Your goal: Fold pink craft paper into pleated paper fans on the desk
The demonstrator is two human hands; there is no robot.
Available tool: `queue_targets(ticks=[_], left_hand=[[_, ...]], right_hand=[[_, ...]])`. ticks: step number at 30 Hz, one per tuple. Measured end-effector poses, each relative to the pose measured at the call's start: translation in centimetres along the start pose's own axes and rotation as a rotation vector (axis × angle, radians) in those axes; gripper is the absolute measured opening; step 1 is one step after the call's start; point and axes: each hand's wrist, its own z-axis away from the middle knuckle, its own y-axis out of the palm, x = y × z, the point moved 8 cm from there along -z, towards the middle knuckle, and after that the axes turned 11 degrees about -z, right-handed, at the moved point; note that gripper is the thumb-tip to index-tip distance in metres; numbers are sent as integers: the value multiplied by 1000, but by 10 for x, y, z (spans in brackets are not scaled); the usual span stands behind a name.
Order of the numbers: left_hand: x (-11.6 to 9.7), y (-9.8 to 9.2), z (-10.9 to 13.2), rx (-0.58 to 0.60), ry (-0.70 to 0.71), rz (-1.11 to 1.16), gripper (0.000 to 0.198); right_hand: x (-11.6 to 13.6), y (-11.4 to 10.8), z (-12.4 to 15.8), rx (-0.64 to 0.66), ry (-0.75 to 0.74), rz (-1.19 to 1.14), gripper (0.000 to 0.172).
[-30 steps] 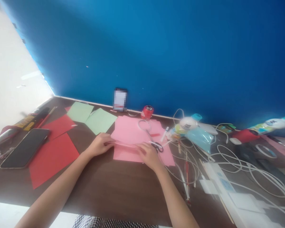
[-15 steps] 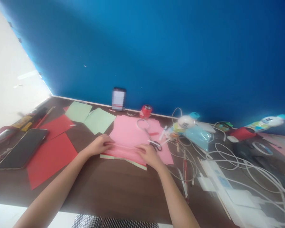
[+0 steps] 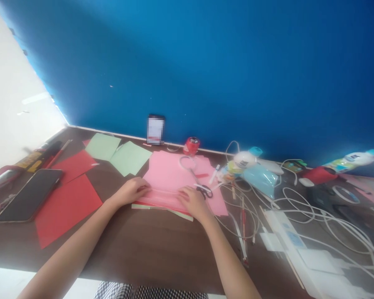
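Both hands are at the near edge of a stack of pink paper [image 3: 166, 170]. My left hand [image 3: 132, 191] is closed with its fingertips on the left end of a narrow folded strip of the pink sheet. Its right end is pinched by my right hand [image 3: 193, 202], whose fingers curl over the paper. Red and pale green sheet edges show beneath the pink one. Black-handled scissors [image 3: 205, 191] lie on the pink paper just beyond my right hand, and a white tape roll [image 3: 187, 162] rests farther back.
Red sheets [image 3: 68, 211], a phone [image 3: 29, 195] and green sheets [image 3: 131, 158] lie to the left. A red can-like object [image 3: 191, 146] stands by the blue wall. On the right are glue bottles [image 3: 244, 161], coiled white cables [image 3: 330, 224] and a power strip [image 3: 286, 232].
Almost nothing differs. Both hands stay on the folded pink edge, with only a tiny shift of the fingers and the paper.
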Motion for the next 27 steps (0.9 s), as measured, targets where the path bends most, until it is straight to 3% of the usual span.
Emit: queue_targets(ticks=[9,16,27], left_hand=[[-3,1,4,103,-64,145,26],[-2,5,4,212,-135,376,22],[-3,5,4,220,-158,467,16]], right_hand=[[3,-8,6,63,215,-76,14],[0,-1,7,147,247,-387,16],[4,-2,8,230,261,-501,20]])
